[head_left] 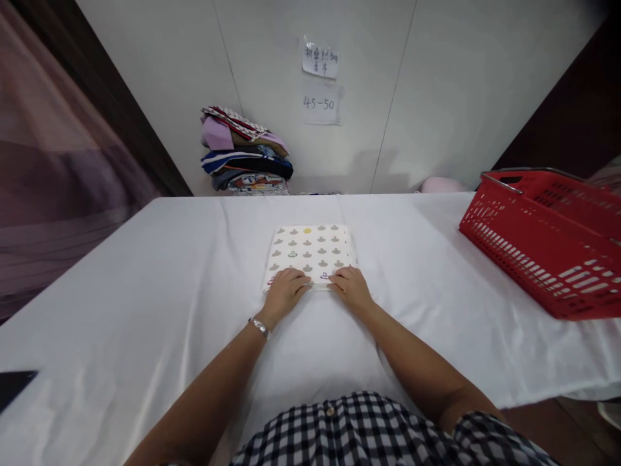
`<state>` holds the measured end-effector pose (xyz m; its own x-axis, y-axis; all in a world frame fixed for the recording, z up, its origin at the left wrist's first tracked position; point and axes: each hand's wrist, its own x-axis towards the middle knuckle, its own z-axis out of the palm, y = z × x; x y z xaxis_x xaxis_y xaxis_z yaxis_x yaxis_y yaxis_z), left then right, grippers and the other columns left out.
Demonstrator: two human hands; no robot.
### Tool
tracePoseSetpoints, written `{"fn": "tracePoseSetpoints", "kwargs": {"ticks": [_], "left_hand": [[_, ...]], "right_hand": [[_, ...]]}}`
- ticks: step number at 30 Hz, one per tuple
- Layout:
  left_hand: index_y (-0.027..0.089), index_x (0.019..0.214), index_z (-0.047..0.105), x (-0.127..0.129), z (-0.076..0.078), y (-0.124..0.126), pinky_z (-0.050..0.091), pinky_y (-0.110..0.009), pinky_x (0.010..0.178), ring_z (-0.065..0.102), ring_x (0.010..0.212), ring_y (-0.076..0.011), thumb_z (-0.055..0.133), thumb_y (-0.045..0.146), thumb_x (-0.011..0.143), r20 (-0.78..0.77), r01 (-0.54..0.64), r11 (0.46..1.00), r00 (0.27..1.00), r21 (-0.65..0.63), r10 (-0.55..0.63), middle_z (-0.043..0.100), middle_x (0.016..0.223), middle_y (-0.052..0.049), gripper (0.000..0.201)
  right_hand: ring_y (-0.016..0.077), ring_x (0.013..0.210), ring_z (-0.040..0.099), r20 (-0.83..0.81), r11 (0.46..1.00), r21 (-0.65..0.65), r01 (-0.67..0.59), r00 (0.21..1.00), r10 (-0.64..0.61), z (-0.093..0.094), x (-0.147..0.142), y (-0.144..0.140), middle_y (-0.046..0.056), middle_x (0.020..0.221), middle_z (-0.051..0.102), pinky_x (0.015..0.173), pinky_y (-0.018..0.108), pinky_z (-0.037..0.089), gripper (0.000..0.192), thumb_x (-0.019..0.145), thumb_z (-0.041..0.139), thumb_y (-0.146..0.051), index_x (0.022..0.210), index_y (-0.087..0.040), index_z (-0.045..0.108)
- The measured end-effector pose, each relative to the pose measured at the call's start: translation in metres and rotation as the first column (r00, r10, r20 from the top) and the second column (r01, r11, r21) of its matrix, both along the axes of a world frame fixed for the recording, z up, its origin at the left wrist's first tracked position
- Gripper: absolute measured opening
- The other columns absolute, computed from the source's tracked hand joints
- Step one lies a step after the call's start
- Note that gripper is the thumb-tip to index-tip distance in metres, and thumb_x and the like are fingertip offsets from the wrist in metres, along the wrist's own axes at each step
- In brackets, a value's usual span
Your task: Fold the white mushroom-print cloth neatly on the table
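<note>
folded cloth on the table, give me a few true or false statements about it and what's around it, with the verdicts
1. Both hands rest on the near edge of the folded cloth. True: the left hand and the right hand lie side by side on it.
2. The red basket stands at the left end of the table. False: it stands at the right side of the white table.
3. A pile of folded clothes lies against the wall behind the table. True.
4. The folded cloth is plain blue. False: it is white with small printed shapes.
5. The bracelet is on the right wrist. False: it is on the left wrist.
</note>
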<state>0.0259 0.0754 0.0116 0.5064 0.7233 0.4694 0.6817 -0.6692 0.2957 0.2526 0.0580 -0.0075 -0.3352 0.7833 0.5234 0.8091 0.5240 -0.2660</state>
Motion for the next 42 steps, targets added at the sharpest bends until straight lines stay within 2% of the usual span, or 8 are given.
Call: {"fn": "tracePoseSetpoints", "kwargs": {"ticks": [4,8,13,18,23,31,37,42], "left_hand": [[0.025,0.094,0.068,-0.013,0.003,-0.002,0.043,-0.04,0.087,0.056,0.094,-0.0197,0.059,0.034,0.084,0.058,-0.055,0.997,0.997,-0.049,0.058,0.065,0.096,-0.003,0.016],[0.025,0.1,0.067,-0.018,0.001,-0.001,0.042,-0.041,0.09,0.054,0.1,-0.0215,0.065,0.039,0.079,0.078,-0.064,0.995,0.994,-0.074,0.07,0.064,0.102,-0.004,0.025],[0.025,0.093,0.069,-0.019,-0.002,0.001,0.042,-0.042,0.09,0.055,0.099,-0.0218,0.062,0.034,0.082,0.105,-0.088,0.994,0.99,-0.062,0.095,0.065,0.097,-0.004,0.016],[0.026,0.09,0.07,-0.019,-0.004,0.002,0.043,-0.04,0.088,0.056,0.091,-0.0193,0.059,0.031,0.084,0.118,-0.084,0.996,0.989,-0.016,0.085,0.066,0.09,-0.003,0.013],[0.025,0.089,0.071,-0.02,-0.006,0.003,0.043,-0.039,0.086,0.056,0.088,-0.0187,0.061,0.03,0.083,0.128,-0.094,0.996,0.987,0.001,0.093,0.066,0.087,-0.002,0.012],[0.027,0.098,0.069,-0.041,-0.013,0.0,0.041,-0.044,0.094,0.055,0.105,-0.0226,0.063,0.036,0.081,0.154,-0.106,0.994,0.982,-0.023,0.108,0.065,0.106,-0.004,0.02],[0.027,0.093,0.071,-0.047,-0.02,0.002,0.043,-0.044,0.098,0.047,0.118,-0.0232,0.062,0.032,0.081,0.295,-0.096,0.986,0.946,-0.139,0.134,0.061,0.117,-0.004,0.016],[0.026,0.093,0.072,-0.043,-0.022,0.001,0.042,-0.044,0.103,0.037,0.13,-0.0241,0.06,0.031,0.082,0.349,-0.103,0.969,0.92,-0.226,0.179,0.052,0.13,-0.004,0.017]], "right_hand": [[0.0192,0.084,0.052,-0.018,1.0,-0.004,0.006,1.0,-0.006,-0.001,-0.001,0.0,0.005,0.088,0.063,0.079,0.034,0.037,0.011,0.087,0.06,-0.027,0.091,-0.023,0.07],[0.0195,0.084,0.053,-0.021,1.0,-0.006,0.01,1.0,-0.01,0.0,-0.001,-0.001,0.005,0.087,0.063,0.078,0.034,0.038,0.011,0.087,0.061,-0.028,0.091,-0.022,0.07],[0.0195,0.085,0.053,-0.038,1.0,-0.004,0.017,0.999,-0.017,0.002,-0.002,-0.001,0.005,0.089,0.064,0.082,0.035,0.037,0.011,0.087,0.061,-0.026,0.091,-0.022,0.07],[0.0194,0.085,0.051,-0.014,0.999,-0.036,0.008,1.0,-0.008,0.005,-0.002,-0.002,0.005,0.09,0.062,0.078,0.033,0.037,0.018,0.088,0.059,-0.025,0.102,-0.023,0.069],[0.0193,0.085,0.05,-0.013,0.999,-0.05,-0.008,1.0,0.007,0.005,-0.002,-0.002,0.005,0.089,0.061,0.077,0.032,0.037,0.016,0.088,0.059,-0.026,0.098,-0.024,0.071],[0.0197,0.088,0.05,-0.027,0.999,-0.042,-0.01,1.0,0.009,0.004,-0.002,-0.004,0.006,0.094,0.061,0.078,0.034,0.036,0.018,0.089,0.057,-0.026,0.101,-0.026,0.07],[0.021,0.092,0.05,0.06,0.998,-0.056,0.0,0.998,0.004,0.012,-0.011,-0.005,0.007,0.101,0.061,0.08,0.035,0.036,0.021,0.089,0.057,-0.025,0.107,-0.025,0.067],[0.0218,0.092,0.049,0.112,0.997,-0.064,-0.044,0.992,0.051,0.016,-0.029,0.001,0.007,0.101,0.061,0.078,0.035,0.035,0.018,0.088,0.058,-0.025,0.104,-0.025,0.067]]}}
